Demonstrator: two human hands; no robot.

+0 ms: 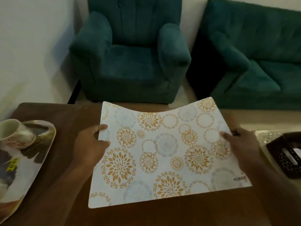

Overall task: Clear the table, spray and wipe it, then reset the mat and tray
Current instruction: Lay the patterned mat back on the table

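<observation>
A white mat (162,154) printed with orange and grey flower circles is held over the brown table (68,121), sagging in the middle with its far corners raised. My left hand (92,141) grips its left edge, thumb on top. My right hand (239,144) grips its right edge, thumb on the pattern. A patterned tray (40,154) sits at the table's left edge with a cup (14,132) standing on it.
A dark perforated box (285,157) rests on a pale surface at the right. A green armchair (130,51) stands beyond the table's far edge, a green sofa (257,54) to its right, and a white wall at the left.
</observation>
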